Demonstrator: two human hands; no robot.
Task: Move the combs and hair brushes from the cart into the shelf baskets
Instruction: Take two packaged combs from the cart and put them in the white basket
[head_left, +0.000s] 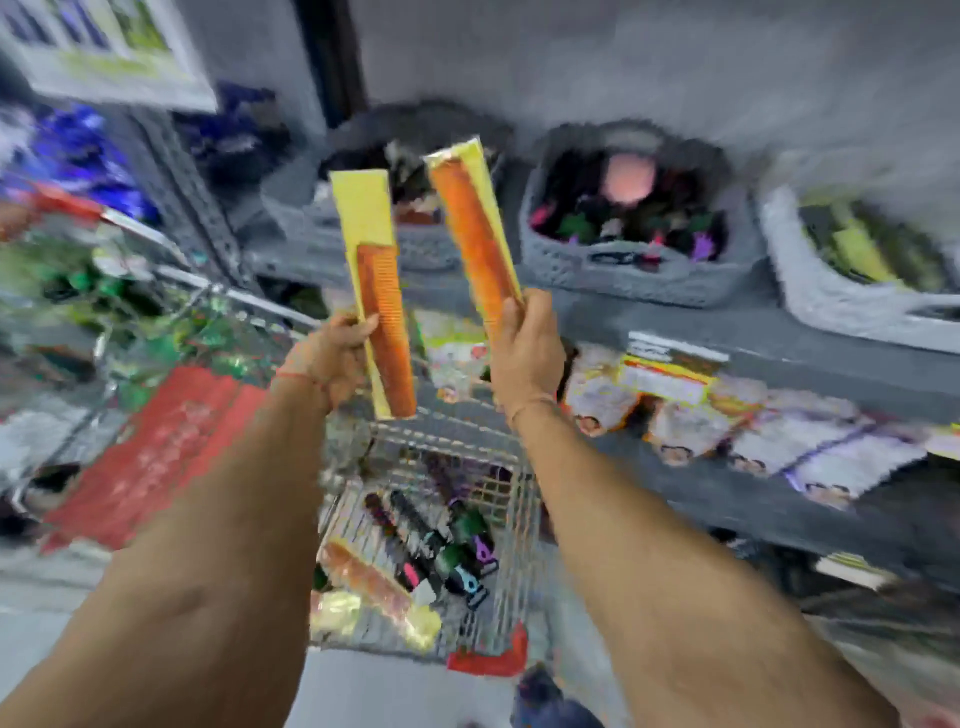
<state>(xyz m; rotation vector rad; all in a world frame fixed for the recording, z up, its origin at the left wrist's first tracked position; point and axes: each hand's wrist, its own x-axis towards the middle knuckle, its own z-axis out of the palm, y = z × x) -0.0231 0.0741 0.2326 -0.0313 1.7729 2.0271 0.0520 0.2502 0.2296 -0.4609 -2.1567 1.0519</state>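
My left hand (332, 358) grips an orange comb on a yellow card (375, 270), held upright above the wire cart (511, 499). My right hand (524, 353) grips a second orange comb in a yellow packet (470, 223), tilted slightly left, its top in front of a grey shelf basket (415, 244). Down in the cart lie another packed orange comb (363, 582) and several dark hair brushes (441, 540). The whole view is blurred.
Two more grey baskets stand on the shelf: one with dark brushes and clips (639, 265), one at the far right with yellow packets (852, 291). Below them a shelf holds flat packets (727, 415). A red panel (156, 447) lies left of the cart.
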